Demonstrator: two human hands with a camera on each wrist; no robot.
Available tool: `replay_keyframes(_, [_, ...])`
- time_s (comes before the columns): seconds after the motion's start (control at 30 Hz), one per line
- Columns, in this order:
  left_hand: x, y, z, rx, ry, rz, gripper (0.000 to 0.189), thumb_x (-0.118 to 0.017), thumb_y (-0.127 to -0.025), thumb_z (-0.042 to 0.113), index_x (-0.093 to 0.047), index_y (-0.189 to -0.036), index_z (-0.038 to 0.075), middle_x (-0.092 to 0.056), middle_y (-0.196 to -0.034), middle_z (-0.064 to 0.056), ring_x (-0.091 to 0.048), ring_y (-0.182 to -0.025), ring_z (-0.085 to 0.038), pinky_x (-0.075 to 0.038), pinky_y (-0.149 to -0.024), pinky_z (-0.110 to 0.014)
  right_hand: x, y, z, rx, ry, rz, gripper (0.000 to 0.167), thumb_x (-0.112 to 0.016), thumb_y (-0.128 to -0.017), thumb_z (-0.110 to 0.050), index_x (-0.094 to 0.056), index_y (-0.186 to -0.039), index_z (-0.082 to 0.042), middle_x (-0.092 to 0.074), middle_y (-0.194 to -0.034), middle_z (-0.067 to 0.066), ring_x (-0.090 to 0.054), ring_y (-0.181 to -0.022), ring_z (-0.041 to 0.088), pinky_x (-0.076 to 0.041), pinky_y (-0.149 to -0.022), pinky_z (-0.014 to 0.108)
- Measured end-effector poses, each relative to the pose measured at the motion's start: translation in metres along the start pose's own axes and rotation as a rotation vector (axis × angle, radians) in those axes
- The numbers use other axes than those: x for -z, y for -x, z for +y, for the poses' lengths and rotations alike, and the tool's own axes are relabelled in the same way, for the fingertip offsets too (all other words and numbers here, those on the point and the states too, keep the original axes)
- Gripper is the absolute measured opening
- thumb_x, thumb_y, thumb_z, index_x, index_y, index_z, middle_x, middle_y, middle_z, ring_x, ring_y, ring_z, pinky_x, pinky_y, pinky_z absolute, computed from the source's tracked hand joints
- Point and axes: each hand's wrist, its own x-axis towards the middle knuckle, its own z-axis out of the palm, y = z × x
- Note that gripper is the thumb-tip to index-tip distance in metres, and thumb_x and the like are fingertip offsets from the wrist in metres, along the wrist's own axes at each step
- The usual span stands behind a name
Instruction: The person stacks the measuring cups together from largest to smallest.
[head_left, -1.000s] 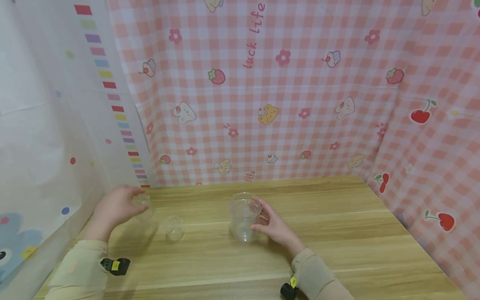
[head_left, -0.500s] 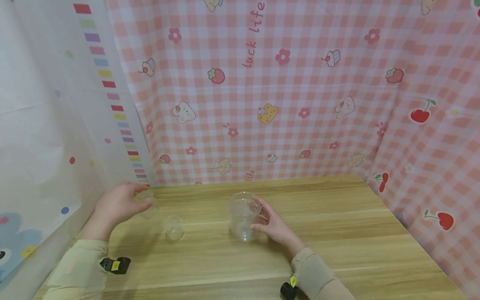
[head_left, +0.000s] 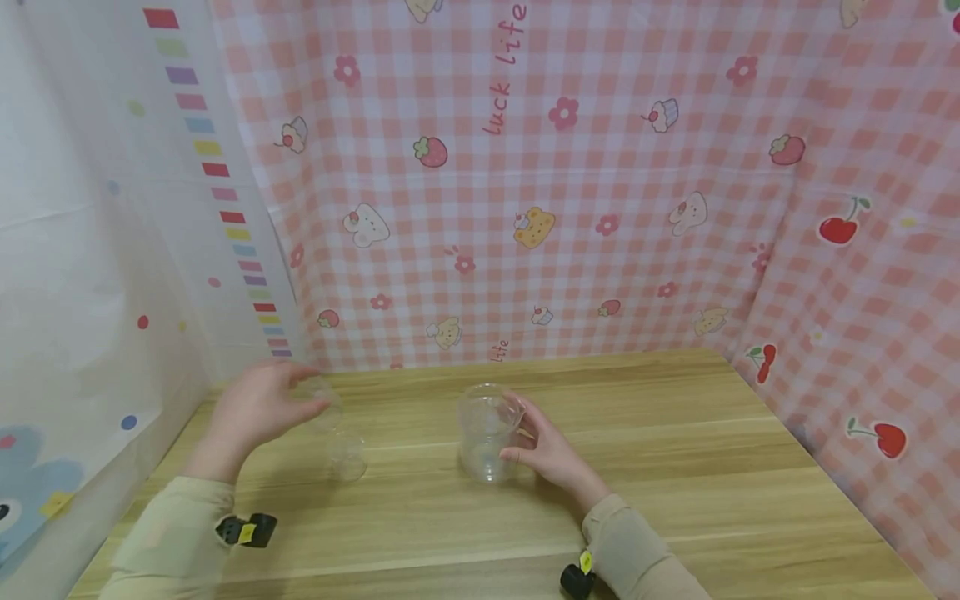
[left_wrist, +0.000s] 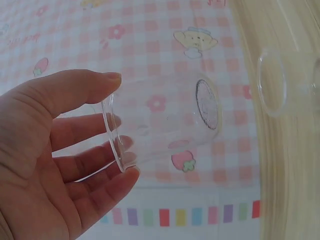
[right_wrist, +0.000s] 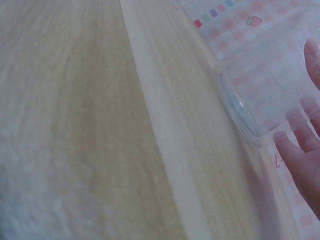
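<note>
My left hand (head_left: 262, 404) is raised over the left part of the table and pinches a small clear plastic cup (left_wrist: 167, 117) by its rim, thumb on one side and fingers on the other. A second small clear cup (head_left: 349, 458) stands on the table just below and to the right of it. Near the table's middle, a larger clear plastic cup (head_left: 483, 429) stands upright. My right hand (head_left: 551, 454) grips this larger cup from the right, with thumb and fingers (right_wrist: 300, 130) spread around its wall.
The wood-grain table (head_left: 675, 492) carries the cups. Behind it hangs a pink checked cloth (head_left: 570, 275), with a white dotted cloth (head_left: 82, 275) at the left. Each sleeve has a small black camera (head_left: 251, 531) at the wrist.
My left hand has moved right with the small cup, closer to the second small cup. The right hand and the larger cup have stayed in place.
</note>
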Motion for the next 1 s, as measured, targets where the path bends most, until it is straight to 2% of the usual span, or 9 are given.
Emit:
replay_keyframes(0.3, [-0.003, -0.005, 0.020, -0.029, 0.010, 0.019, 0.046, -0.078, -0.083, 0.030, -0.070, -0.118, 0.001, -0.068, -0.112, -0.019, -0.064, -0.095, -0.036, -0.052, -0.079, -0.054, 0.000, 0.000, 0.003, 0.007, -0.004, -0.005, 0.089, -0.076, -0.082, 0.000, -0.025, -0.155, -0.004, -0.034, -0.152, 0.028, -0.033, -0.140, 0.041, -0.038, -0.110, 0.042])
replay_keyframes(0.6, [-0.011, -0.008, 0.033, -0.042, 0.027, 0.013, 0.046, -0.077, -0.083, 0.032, -0.070, -0.119, 0.004, -0.069, -0.112, -0.017, -0.065, -0.095, -0.034, -0.054, -0.077, -0.053, 0.000, -0.001, 0.005, 0.013, 0.007, -0.006, 0.089, -0.076, -0.082, 0.000, -0.025, -0.155, -0.004, -0.035, -0.152, 0.027, -0.034, -0.140, 0.041, -0.038, -0.109, 0.042])
replay_keyframes(1.0, [-0.019, -0.012, 0.050, -0.070, 0.052, 0.019, 0.045, -0.077, -0.084, 0.031, -0.070, -0.120, 0.007, -0.069, -0.116, -0.014, -0.066, -0.097, -0.032, -0.055, -0.076, -0.050, 0.001, -0.001, 0.006, 0.035, -0.032, -0.011, 0.087, -0.075, -0.083, 0.002, -0.025, -0.154, -0.002, -0.035, -0.152, 0.028, -0.033, -0.140, 0.042, -0.038, -0.109, 0.041])
